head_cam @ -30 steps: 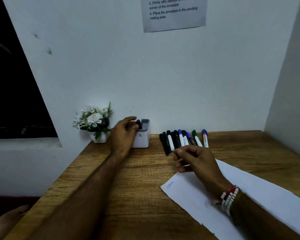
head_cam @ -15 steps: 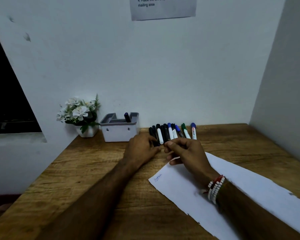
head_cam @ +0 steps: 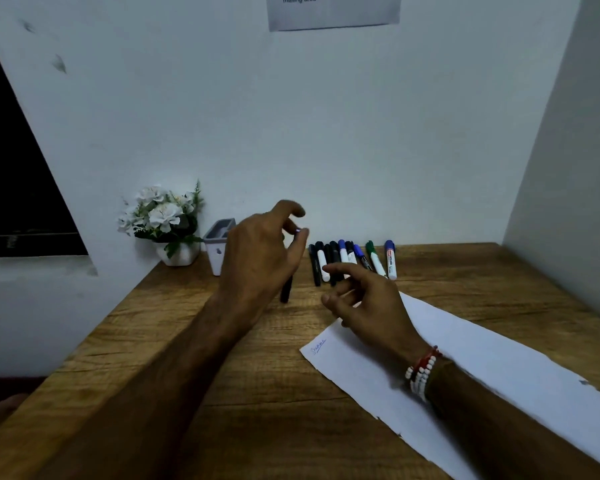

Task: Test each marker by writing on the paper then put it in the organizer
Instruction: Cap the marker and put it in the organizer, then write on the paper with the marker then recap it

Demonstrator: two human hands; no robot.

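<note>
My left hand [head_cam: 260,258] is raised in front of the grey-and-white organizer [head_cam: 218,237] and grips a black marker [head_cam: 286,291] almost upright; its lower end pokes out under the palm. My right hand [head_cam: 364,299] hovers with fingers apart and nothing in it, just in front of a row of several markers [head_cam: 347,259] with black, blue and green caps lying by the wall. A long white paper [head_cam: 482,372] lies under my right wrist, with a small blue scribble [head_cam: 318,346] at its near-left corner. My left hand hides most of the organizer.
A white pot of white flowers [head_cam: 167,223] stands left of the organizer in the desk's back corner. White walls close the wooden desk [head_cam: 194,341] at the back and right. A printed sheet [head_cam: 333,10] hangs on the back wall.
My left hand left the organizer, went to the left end of the marker row and lifted a black marker. My right hand's fingers have spread apart.
</note>
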